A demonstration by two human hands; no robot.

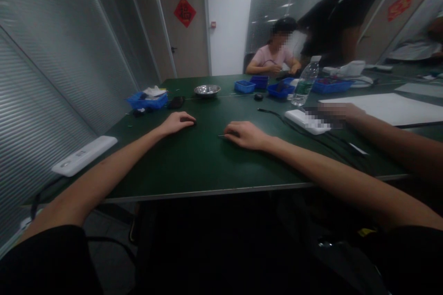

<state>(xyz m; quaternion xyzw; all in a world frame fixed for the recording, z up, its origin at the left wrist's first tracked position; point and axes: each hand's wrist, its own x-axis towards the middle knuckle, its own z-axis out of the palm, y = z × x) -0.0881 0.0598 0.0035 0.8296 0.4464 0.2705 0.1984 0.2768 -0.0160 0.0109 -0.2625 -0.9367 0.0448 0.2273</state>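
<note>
My left hand (177, 122) rests on the green table (194, 166), its fingers and thumb closing at the tips around a small dark piece (194, 123), too small to name. To its right, my right hand (246, 134) is pinched on a thin metallic rod (221, 136), whose tip sticks out to the left toward my left hand. The rest of the rod is hidden by the fingers. A gap of bare table lies between the two hands.
Farther back stand a metal bowl (207, 91), a blue tray (147, 99) and a blue bin (244, 86). A bottle (306, 82), a white power strip (304, 121) and another person's hand (346, 111) are at right. Another power strip (85, 156) lies left. Co-workers are behind.
</note>
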